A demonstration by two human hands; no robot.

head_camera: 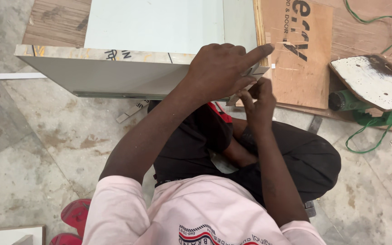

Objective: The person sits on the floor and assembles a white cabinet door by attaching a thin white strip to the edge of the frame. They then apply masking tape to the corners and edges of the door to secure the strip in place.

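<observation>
Item: pale laminated board [128, 77] on the floor, far of our knees. Our left hand [221, 68] presses its right corner, forefinger outstretched. Our right hand [258, 102] pinches a thin edging strip [233, 99] there. Step: edge trimming, we judge; steady pressure needed.

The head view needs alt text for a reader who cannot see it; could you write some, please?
Seen from above, a seated person's left hand presses on the corner of a pale laminated board while the right hand works at its edge. A green power tool lies on plywood nearby.
</observation>
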